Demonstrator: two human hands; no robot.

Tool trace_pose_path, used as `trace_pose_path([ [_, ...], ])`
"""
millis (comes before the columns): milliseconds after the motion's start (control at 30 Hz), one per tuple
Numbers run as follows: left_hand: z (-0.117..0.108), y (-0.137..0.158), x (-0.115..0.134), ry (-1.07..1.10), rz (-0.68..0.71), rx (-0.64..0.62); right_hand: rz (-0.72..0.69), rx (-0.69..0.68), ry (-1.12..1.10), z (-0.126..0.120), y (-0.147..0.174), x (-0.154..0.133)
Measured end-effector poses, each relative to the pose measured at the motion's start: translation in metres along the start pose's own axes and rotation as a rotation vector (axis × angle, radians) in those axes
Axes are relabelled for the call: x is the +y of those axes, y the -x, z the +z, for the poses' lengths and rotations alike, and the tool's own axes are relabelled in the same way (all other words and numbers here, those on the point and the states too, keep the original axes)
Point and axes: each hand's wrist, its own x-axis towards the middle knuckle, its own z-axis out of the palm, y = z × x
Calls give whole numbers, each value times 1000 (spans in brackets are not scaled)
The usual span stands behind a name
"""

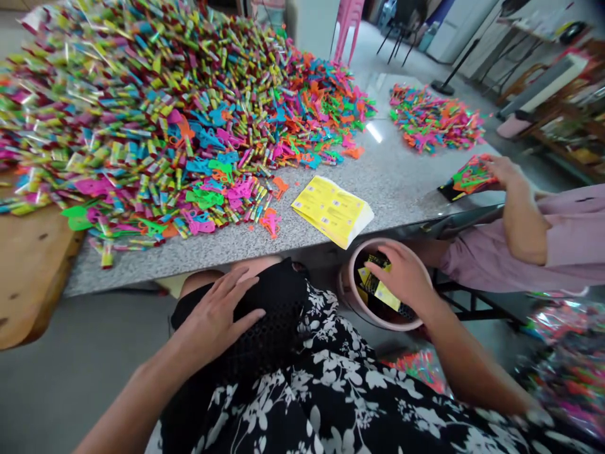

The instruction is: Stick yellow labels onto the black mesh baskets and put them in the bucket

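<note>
My left hand (pixel 220 309) hovers over or rests on the black cloth across my lap, fingers spread and holding nothing. On the right, my right hand (pixel 404 274) reaches into a pink bucket (pixel 347 287) beside my legs. Its thumb and fingers are apart, just over yellow and black printed cards (pixel 387 295) inside; whether they touch a card is hard to tell. A stack of yellow printed sheets (pixel 331 209) lies at the table's front edge, above the bucket.
A big heap of small wrapped tubes (pixel 142 94) and bright plastic pieces (pixel 212 135) covers the left of the speckled table (pixel 142 265). A smaller pile (pixel 435 120) lies farther right. A co-worker's hand (pixel 503 170) holds a colourful pack (pixel 472 175). Filled bags (pixel 567 353) lie lower right.
</note>
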Motion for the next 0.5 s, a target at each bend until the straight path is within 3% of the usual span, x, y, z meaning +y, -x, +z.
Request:
trace_pose_path([
  [100,-7,-10,10,-39,3,-153,-131,105,-34,20,-68,-52],
  [233,-20,5,15,-9,-88,-298,-158,30,-15,47,-116,-89],
  [367,-28,28,1,58,-243,-212,-215,39,-30,64,-115,-88],
  [500,-31,30,-16,144,-283,-87,-228,118,-77,65,-114,-80],
])
